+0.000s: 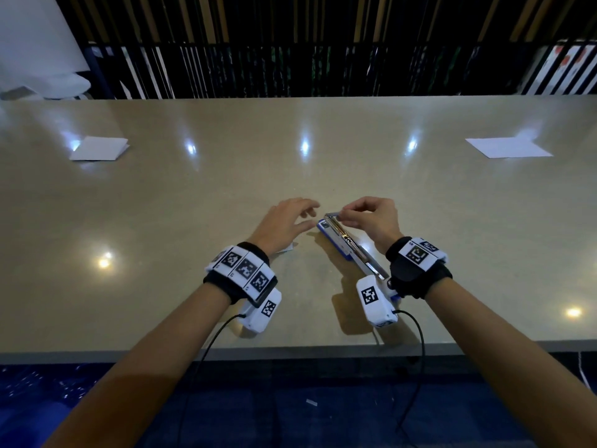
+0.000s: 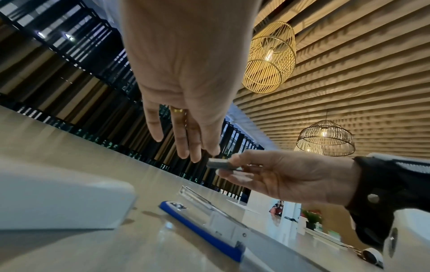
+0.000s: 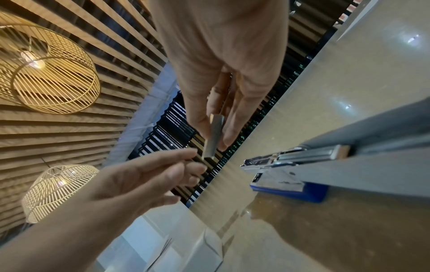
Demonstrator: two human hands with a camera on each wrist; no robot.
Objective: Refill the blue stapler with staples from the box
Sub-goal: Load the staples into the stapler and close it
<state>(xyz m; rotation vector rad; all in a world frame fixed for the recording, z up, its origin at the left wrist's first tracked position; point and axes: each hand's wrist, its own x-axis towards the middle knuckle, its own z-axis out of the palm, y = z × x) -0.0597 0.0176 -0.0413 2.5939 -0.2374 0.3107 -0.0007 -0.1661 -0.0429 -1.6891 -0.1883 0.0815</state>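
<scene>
The blue stapler (image 1: 342, 244) lies swung open on the table, its metal staple channel (image 3: 302, 156) facing up. My right hand (image 1: 368, 218) hovers just above the channel's far end and pinches a short grey strip of staples (image 1: 332, 216) between thumb and fingertips. The strip (image 2: 221, 163) is off the stapler (image 2: 202, 233) and clear of the channel. My left hand (image 1: 290, 218) hangs to the left of the stapler's tip with relaxed, spread fingers and holds nothing. The white staple box (image 2: 58, 200) sits on the table under my left wrist, mostly hidden in the head view.
The beige table (image 1: 290, 150) has a folded white paper (image 1: 98, 148) at the far left and a white sheet (image 1: 507, 147) at the far right. Its front edge (image 1: 290, 349) runs close under my forearms. A dark slatted railing stands behind the table.
</scene>
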